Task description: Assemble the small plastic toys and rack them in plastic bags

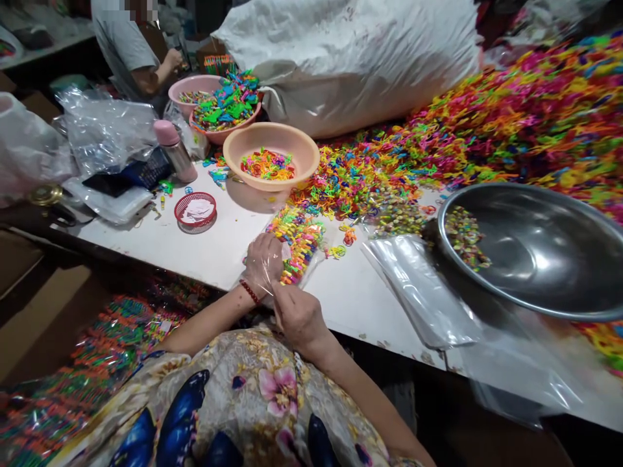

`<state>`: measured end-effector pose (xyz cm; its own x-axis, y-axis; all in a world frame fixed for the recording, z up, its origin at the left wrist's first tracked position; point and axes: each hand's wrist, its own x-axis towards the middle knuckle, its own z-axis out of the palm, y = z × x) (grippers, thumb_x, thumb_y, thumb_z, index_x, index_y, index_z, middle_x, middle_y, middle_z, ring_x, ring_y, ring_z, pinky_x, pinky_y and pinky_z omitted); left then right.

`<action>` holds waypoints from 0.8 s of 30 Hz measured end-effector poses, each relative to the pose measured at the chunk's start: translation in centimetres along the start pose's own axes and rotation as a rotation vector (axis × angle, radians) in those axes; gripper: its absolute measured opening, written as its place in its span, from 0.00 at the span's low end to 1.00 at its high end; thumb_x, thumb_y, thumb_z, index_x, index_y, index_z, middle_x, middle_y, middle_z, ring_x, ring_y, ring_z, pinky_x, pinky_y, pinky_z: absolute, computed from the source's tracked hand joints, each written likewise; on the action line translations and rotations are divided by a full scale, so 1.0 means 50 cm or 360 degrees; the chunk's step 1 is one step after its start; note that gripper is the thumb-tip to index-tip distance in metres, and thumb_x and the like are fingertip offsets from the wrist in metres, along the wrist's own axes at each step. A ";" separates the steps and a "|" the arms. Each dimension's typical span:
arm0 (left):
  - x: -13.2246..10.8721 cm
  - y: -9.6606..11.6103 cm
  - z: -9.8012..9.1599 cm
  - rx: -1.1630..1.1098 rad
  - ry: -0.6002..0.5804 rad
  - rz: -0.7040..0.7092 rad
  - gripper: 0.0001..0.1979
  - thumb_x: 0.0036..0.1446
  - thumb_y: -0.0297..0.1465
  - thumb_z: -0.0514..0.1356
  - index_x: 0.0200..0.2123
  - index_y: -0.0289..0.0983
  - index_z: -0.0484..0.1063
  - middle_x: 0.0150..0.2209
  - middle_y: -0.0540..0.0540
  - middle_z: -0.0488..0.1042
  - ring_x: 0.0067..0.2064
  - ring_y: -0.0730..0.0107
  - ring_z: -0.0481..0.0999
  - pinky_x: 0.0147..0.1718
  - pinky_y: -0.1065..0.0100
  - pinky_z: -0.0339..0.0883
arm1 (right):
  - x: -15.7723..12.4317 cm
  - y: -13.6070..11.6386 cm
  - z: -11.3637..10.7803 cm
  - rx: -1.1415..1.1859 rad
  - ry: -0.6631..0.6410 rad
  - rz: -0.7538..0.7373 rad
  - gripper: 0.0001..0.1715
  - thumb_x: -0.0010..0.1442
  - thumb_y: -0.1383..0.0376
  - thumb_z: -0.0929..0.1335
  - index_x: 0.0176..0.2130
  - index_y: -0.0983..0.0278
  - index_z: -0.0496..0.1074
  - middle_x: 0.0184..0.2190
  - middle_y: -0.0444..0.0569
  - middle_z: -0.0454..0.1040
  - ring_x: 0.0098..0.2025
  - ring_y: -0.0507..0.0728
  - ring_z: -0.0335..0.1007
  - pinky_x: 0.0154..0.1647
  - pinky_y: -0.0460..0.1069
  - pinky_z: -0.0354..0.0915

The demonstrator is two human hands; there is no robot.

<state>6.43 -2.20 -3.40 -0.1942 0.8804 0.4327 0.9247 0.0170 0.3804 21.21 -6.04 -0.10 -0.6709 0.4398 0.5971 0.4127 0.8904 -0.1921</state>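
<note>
My left hand (263,259) is closed on the near end of a clear plastic bag (298,241) filled with small colourful plastic pieces, which lies on the white table (195,243). A red bead bracelet sits on that wrist. My right hand (298,318) is just below it at the table's front edge, its fingers pinching the open mouth of the same bag. A few loose pieces (341,243) lie beside the bag.
A stack of empty clear bags (418,285) and a large steel bowl (540,250) lie to the right. A huge pile of colourful pieces (487,130) spreads behind. Pink bowls (270,155), a small red basket (195,211) and a pink bottle (172,149) stand left. Another person (136,52) sits far back.
</note>
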 end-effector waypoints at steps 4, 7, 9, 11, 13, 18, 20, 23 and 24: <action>-0.022 -0.017 -0.002 -0.0219 0.0027 0.0179 0.23 0.69 0.31 0.46 0.63 0.33 0.62 0.63 0.31 0.67 0.68 0.53 0.63 0.64 0.45 0.60 | -0.005 0.006 -0.002 0.0153 -0.0043 0.0109 0.14 0.67 0.72 0.61 0.48 0.66 0.72 0.28 0.49 0.74 0.30 0.55 0.70 0.31 0.49 0.64; -0.072 -0.033 -0.036 -0.0337 -0.0001 0.0407 0.28 0.69 0.30 0.45 0.71 0.33 0.48 0.69 0.30 0.57 0.73 0.53 0.52 0.68 0.44 0.55 | -0.004 0.010 -0.012 0.0174 -0.0053 0.0200 0.10 0.68 0.71 0.61 0.43 0.64 0.72 0.29 0.49 0.74 0.32 0.55 0.71 0.33 0.49 0.65; -0.116 -0.054 -0.072 -0.0380 -0.0071 0.0654 0.29 0.68 0.29 0.48 0.70 0.34 0.49 0.68 0.30 0.60 0.71 0.51 0.56 0.65 0.45 0.61 | -0.004 0.011 -0.018 0.0170 -0.0081 0.0225 0.08 0.69 0.69 0.62 0.40 0.63 0.71 0.29 0.49 0.74 0.32 0.55 0.70 0.34 0.49 0.64; -0.157 -0.082 -0.107 -0.0385 -0.0022 0.0912 0.27 0.66 0.29 0.53 0.67 0.40 0.57 0.59 0.35 0.72 0.63 0.56 0.70 0.57 0.52 0.71 | -0.003 0.011 -0.021 0.0189 -0.0146 0.0217 0.08 0.70 0.67 0.63 0.39 0.63 0.70 0.29 0.49 0.73 0.32 0.55 0.69 0.34 0.49 0.64; -0.186 -0.107 -0.130 -0.0288 0.0265 0.0863 0.23 0.62 0.30 0.60 0.60 0.44 0.64 0.48 0.42 0.77 0.51 0.61 0.78 0.48 0.57 0.75 | -0.004 0.010 -0.024 0.0222 -0.0232 0.0150 0.09 0.69 0.68 0.62 0.38 0.64 0.70 0.28 0.49 0.73 0.31 0.55 0.68 0.32 0.49 0.63; -0.185 -0.122 -0.131 0.0111 0.0247 -0.0032 0.18 0.62 0.40 0.61 0.51 0.37 0.70 0.44 0.35 0.76 0.48 0.53 0.75 0.48 0.52 0.68 | -0.014 0.018 -0.037 0.0290 -0.0312 -0.0091 0.11 0.67 0.71 0.61 0.41 0.62 0.72 0.25 0.47 0.71 0.27 0.55 0.67 0.28 0.50 0.60; -0.158 -0.125 -0.120 0.0022 -0.0167 -0.0067 0.13 0.67 0.32 0.52 0.48 0.36 0.73 0.35 0.39 0.77 0.40 0.58 0.76 0.43 0.55 0.67 | -0.008 0.037 -0.039 0.0201 -0.0284 -0.0134 0.12 0.66 0.70 0.62 0.44 0.58 0.72 0.25 0.49 0.72 0.27 0.58 0.69 0.26 0.52 0.60; -0.103 -0.132 -0.117 -0.0016 -0.0303 -0.0041 0.16 0.67 0.29 0.50 0.51 0.32 0.73 0.32 0.39 0.76 0.38 0.58 0.76 0.40 0.56 0.66 | 0.031 0.062 -0.054 0.0050 -0.0149 0.0034 0.11 0.64 0.65 0.66 0.43 0.49 0.75 0.24 0.53 0.73 0.25 0.61 0.70 0.20 0.56 0.53; -0.082 -0.131 -0.123 -0.0017 -0.0282 -0.0025 0.17 0.67 0.29 0.49 0.51 0.30 0.73 0.32 0.38 0.76 0.38 0.59 0.76 0.40 0.56 0.67 | 0.051 0.065 -0.067 0.0109 -0.0073 0.0149 0.11 0.63 0.64 0.67 0.42 0.47 0.76 0.24 0.54 0.73 0.25 0.62 0.70 0.19 0.57 0.51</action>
<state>-0.86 -8.83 -2.61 -0.1471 0.9498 0.2762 0.9182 0.0274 0.3951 22.90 -2.45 3.39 -0.6597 0.5247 0.5380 0.4325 0.8505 -0.2992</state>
